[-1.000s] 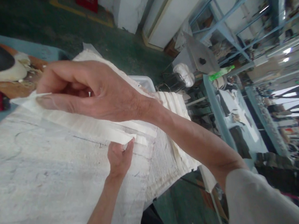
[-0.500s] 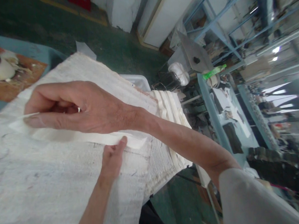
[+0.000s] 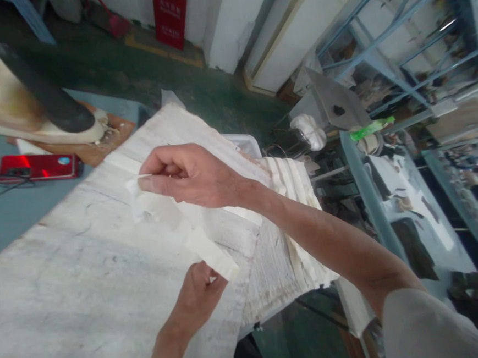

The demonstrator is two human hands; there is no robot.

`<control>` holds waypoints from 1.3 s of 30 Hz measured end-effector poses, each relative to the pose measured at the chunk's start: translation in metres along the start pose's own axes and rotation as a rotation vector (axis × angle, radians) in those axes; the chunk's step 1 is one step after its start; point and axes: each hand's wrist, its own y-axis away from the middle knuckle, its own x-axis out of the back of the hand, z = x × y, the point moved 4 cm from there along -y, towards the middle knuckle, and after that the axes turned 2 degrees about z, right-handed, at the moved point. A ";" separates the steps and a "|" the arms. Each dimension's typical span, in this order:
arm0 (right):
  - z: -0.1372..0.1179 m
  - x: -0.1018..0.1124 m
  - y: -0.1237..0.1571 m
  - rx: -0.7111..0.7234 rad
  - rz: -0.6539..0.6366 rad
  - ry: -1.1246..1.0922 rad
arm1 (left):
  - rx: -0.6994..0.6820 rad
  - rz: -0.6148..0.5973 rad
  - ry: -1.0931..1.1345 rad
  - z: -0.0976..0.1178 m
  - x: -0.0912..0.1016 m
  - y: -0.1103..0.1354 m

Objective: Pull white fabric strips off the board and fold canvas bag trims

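A thin cream-white strip (image 3: 212, 253), cloth or paper, I cannot tell which, runs between my two hands above a white cloth-like work surface (image 3: 85, 285). My right hand (image 3: 193, 174) pinches its far end between thumb and fingers, where the strip bends and hangs loosely. My left hand (image 3: 200, 292) is closed on its near end, which sticks out past the fingers. The strip's middle is blurred against the pale surface. Another pale strip (image 3: 244, 214) lies flat, partly under my right wrist.
At the left, a red phone (image 3: 39, 167) with a cable lies beside a brown board (image 3: 115, 131) under a cream device with a black handle (image 3: 50, 89). Folded cream strips (image 3: 292, 180) drape over the surface's right end. A white bin (image 3: 244, 142) stands behind.
The strip was stretched nearly flat along the surface; now it is lifted and turned, with my hands closer together. The view has shifted, showing the red phone fully.
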 end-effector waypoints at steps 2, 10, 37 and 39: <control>-0.008 0.002 0.007 0.003 0.043 0.037 | 0.001 0.015 -0.058 -0.004 0.000 0.019; -0.063 -0.006 0.065 0.045 0.161 0.095 | 0.023 0.049 -0.145 0.025 -0.009 0.098; -0.174 -0.253 0.205 0.276 -0.057 -0.097 | 0.033 0.593 0.179 -0.029 -0.058 0.391; -0.184 -0.277 0.232 0.290 -0.164 -0.116 | 0.016 0.648 0.209 -0.035 -0.072 0.415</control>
